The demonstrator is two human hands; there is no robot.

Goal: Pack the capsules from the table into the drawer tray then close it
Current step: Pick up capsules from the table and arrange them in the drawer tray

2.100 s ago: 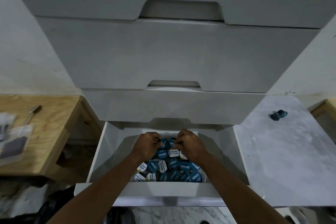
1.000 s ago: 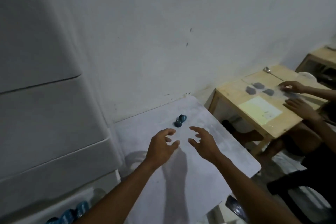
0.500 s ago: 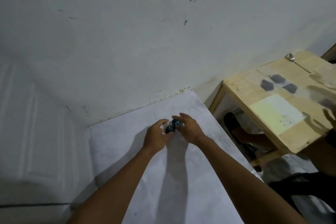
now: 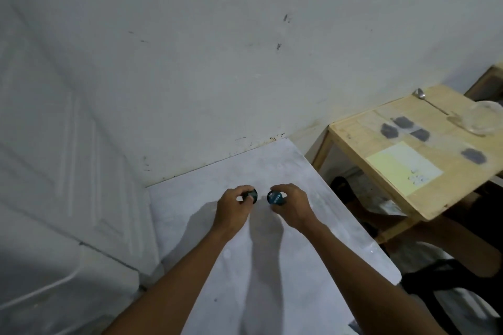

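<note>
Over the white marbled table (image 4: 285, 266) each of my hands holds one small blue capsule. My left hand (image 4: 234, 208) pinches a dark capsule (image 4: 251, 194) between thumb and fingers. My right hand (image 4: 292, 205) grips a second capsule (image 4: 274, 197), its blue lid with white print facing me. The two capsules are a short gap apart, just above the tabletop. The white drawer unit (image 4: 68, 198) stands at the left, blurred; its open drawer and tray are out of view.
A white wall (image 4: 245, 62) runs behind the table. To the right stands a wooden table (image 4: 424, 160) with a yellow sheet, dark patches, a spoon (image 4: 420, 94) and a clear dish (image 4: 481, 121). Another person's arm (image 4: 449, 239) lies below it.
My hands left the drawer's capsule pile, my view swung right to the table, both hands reached the two capsules lying together, took one each and drew them apart.
</note>
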